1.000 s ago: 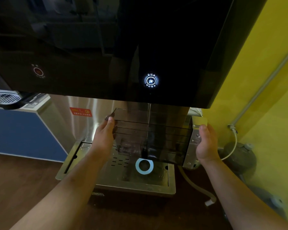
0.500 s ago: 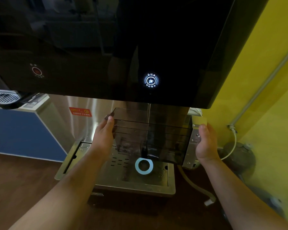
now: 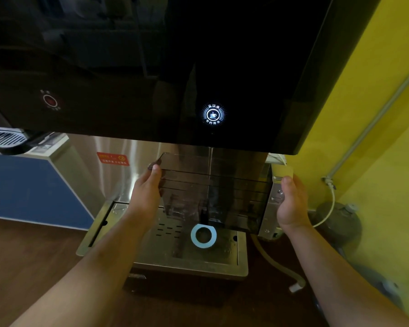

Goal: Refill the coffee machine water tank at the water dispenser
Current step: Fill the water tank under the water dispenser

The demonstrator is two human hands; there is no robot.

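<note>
I hold a dark, see-through water tank (image 3: 236, 185) under the black front panel of the water dispenser (image 3: 151, 67). My left hand (image 3: 147, 192) grips the tank's left side with the thumb near its top corner. My right hand (image 3: 291, 204) presses its right, silver-trimmed end. A thin stream of water (image 3: 210, 166) falls from the dispenser's underside into the open tank, and water churns at the bottom. A white cup button (image 3: 213, 114) glows on the panel above the stream.
Below the tank lies a steel drip tray (image 3: 118, 215) with slots and a pale blue ring (image 3: 203, 236). A red button (image 3: 50, 101) glows at the panel's left. A yellow wall with a pipe (image 3: 373, 121) is on the right, a grey canister (image 3: 338, 223) beneath it, a blue cabinet (image 3: 21, 190) on the left.
Both hands and the tank stay almost still while water keeps running into the tank.
</note>
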